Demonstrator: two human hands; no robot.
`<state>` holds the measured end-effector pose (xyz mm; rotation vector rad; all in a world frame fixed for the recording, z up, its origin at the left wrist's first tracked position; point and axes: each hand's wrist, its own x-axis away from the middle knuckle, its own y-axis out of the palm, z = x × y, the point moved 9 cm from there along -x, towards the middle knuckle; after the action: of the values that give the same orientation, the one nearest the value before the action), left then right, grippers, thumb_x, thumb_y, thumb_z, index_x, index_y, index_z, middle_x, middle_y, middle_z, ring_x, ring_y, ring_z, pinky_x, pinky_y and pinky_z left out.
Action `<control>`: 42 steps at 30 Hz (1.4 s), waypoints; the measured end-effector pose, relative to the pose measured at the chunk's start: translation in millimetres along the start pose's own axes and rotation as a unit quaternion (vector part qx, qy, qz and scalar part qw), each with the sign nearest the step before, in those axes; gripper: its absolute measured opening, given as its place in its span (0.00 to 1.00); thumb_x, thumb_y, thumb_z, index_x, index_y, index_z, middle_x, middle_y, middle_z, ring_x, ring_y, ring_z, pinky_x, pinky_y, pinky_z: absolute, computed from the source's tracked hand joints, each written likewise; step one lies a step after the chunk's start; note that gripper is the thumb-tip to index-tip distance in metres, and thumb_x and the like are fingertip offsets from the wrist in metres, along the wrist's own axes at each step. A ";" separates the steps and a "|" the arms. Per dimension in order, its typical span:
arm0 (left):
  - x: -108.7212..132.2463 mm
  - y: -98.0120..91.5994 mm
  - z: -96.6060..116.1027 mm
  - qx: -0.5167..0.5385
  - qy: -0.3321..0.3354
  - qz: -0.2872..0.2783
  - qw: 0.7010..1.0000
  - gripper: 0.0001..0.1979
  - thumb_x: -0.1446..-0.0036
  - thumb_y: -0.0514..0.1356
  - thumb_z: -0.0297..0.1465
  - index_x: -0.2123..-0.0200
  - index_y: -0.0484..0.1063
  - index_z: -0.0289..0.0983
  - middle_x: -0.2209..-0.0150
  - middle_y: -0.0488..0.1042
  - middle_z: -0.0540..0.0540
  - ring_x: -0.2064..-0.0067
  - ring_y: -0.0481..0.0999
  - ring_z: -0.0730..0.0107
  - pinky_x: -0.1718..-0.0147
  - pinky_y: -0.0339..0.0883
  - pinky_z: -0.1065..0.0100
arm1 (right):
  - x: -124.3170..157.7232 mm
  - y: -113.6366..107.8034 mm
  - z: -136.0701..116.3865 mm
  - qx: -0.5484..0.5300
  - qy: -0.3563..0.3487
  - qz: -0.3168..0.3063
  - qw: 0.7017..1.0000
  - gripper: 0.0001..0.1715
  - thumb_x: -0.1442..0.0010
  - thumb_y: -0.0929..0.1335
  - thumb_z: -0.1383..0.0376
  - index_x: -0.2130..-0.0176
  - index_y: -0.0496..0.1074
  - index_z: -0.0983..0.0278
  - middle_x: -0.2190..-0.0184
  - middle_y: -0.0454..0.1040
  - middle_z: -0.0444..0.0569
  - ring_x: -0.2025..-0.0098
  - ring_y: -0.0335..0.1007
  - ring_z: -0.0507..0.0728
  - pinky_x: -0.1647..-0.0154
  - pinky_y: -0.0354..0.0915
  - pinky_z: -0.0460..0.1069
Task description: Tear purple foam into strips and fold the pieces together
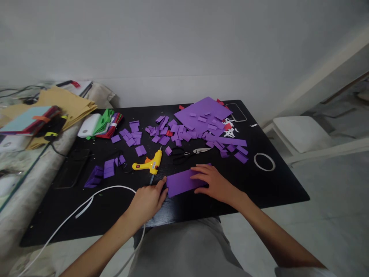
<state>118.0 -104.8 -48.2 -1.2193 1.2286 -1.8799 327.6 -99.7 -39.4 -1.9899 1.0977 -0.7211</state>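
- We see the purple paper strip [179, 183] on the black table [271, 188], right between our two hands. Its long way runs left to right, with the right end a bit farther from us.
- Our left hand [148, 200] is at the strip's left end; we cannot tell if its fingers pinch the paper.
- Our right hand [215, 182] lies over the right end, fingers spread.
- The yellow glue gun [150, 163] and the scissors [196, 151] lie past our hands.
- Behind the table is a pale wall [184, 46].

Plain purple paper strip [179, 182], yellow glue gun [152, 164], black table [259, 189], grey wall [173, 42]
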 end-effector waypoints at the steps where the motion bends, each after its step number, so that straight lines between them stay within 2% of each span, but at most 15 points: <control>1: -0.7 0.5 -1.3 0.007 0.000 0.003 1.000 0.26 0.25 0.49 0.37 0.30 0.66 0.33 0.59 0.86 0.33 0.58 0.87 0.43 0.58 0.79 0.51 | 0.7 1.1 2.1 0.000 0.005 -0.006 1.000 0.23 0.37 0.78 0.59 0.43 0.79 0.55 0.31 0.71 0.51 0.27 0.61 0.69 0.28 0.56 0.70; 4: -3.2 -2.2 -5.6 0.064 0.014 0.029 0.997 0.24 0.26 0.50 0.38 0.34 0.70 0.33 0.59 0.86 0.34 0.60 0.87 0.48 0.58 0.77 0.54 | 2.1 2.0 3.4 0.016 0.003 -0.001 1.000 0.23 0.35 0.76 0.57 0.41 0.79 0.54 0.32 0.72 0.49 0.27 0.63 0.68 0.28 0.57 0.70; 6: -4.7 -8.9 -8.6 0.136 0.033 0.061 0.988 0.22 0.27 0.51 0.38 0.38 0.73 0.34 0.63 0.85 0.39 0.64 0.86 0.55 0.61 0.76 0.59 | 3.3 2.4 0.7 0.034 -0.014 0.009 0.999 0.24 0.35 0.76 0.57 0.41 0.79 0.55 0.33 0.74 0.50 0.28 0.65 0.67 0.28 0.59 0.69; 10: -8.0 -29.9 -16.7 0.271 0.069 0.136 0.951 0.17 0.29 0.55 0.39 0.48 0.77 0.38 0.76 0.74 0.53 0.76 0.76 0.69 0.71 0.69 0.69 | 7.4 3.0 -3.9 0.054 -0.053 0.031 0.997 0.25 0.34 0.76 0.58 0.40 0.78 0.57 0.35 0.76 0.51 0.31 0.69 0.67 0.30 0.62 0.67; 12: -10.2 -39.3 -23.3 0.314 0.072 0.171 0.931 0.14 0.31 0.57 0.39 0.52 0.76 0.38 0.78 0.70 0.56 0.78 0.72 0.72 0.74 0.66 0.71 | 9.1 2.3 -4.1 0.058 -0.064 0.045 0.995 0.24 0.34 0.76 0.58 0.40 0.78 0.57 0.37 0.77 0.51 0.32 0.70 0.67 0.31 0.64 0.67; 15: -12.6 -47.6 -35.4 0.365 0.058 0.208 0.906 0.11 0.33 0.61 0.41 0.58 0.73 0.39 0.78 0.69 0.57 0.77 0.71 0.73 0.75 0.65 0.73 | 10.9 1.8 -2.9 0.057 -0.069 0.060 0.994 0.25 0.35 0.76 0.58 0.40 0.78 0.56 0.38 0.78 0.50 0.33 0.72 0.66 0.33 0.66 0.67; 20: -12.8 -49.4 -44.4 0.422 0.042 0.200 0.883 0.14 0.32 0.61 0.44 0.63 0.70 0.40 0.78 0.71 0.56 0.76 0.72 0.74 0.76 0.65 0.74 | 12.7 2.9 -0.3 0.048 -0.065 0.071 0.994 0.26 0.36 0.77 0.57 0.40 0.78 0.58 0.39 0.79 0.50 0.33 0.72 0.66 0.33 0.67 0.66; 24: -11.2 -47.5 -45.0 0.435 0.039 0.199 0.877 0.17 0.33 0.62 0.46 0.68 0.69 0.39 0.77 0.72 0.55 0.76 0.72 0.74 0.76 0.66 0.74 | 13.9 2.3 0.5 0.052 -0.058 0.078 0.994 0.29 0.35 0.76 0.57 0.37 0.75 0.55 0.37 0.78 0.52 0.33 0.71 0.66 0.34 0.68 0.66; 33: -11.2 -28.6 -41.1 0.468 0.031 0.150 0.870 0.18 0.36 0.65 0.45 0.70 0.70 0.39 0.78 0.75 0.53 0.77 0.75 0.72 0.76 0.70 0.72 | 12.0 -2.0 1.2 0.037 -0.022 0.063 0.997 0.33 0.38 0.78 0.57 0.37 0.74 0.56 0.37 0.76 0.54 0.36 0.69 0.68 0.33 0.65 0.68; 36: -7.8 -29.4 -38.6 0.454 0.040 0.150 0.878 0.18 0.35 0.63 0.44 0.72 0.69 0.39 0.79 0.74 0.53 0.78 0.73 0.73 0.76 0.68 0.73 | 8.9 -2.8 -0.4 0.031 -0.012 0.046 0.998 0.32 0.38 0.78 0.57 0.37 0.74 0.56 0.39 0.76 0.54 0.37 0.70 0.68 0.34 0.65 0.68; 42: -1.7 -38.9 -29.4 0.394 0.082 0.158 0.902 0.27 0.27 0.52 0.40 0.80 0.68 0.38 0.82 0.72 0.52 0.79 0.72 0.75 0.72 0.66 0.72 | -2.6 -8.5 -4.2 0.018 0.044 0.000 0.999 0.36 0.42 0.80 0.60 0.37 0.74 0.60 0.43 0.76 0.56 0.40 0.70 0.68 0.35 0.66 0.66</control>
<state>92.6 -76.2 -18.1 -0.4022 0.5604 -1.9418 327.1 -95.7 -30.4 -1.9436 1.1292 -0.8287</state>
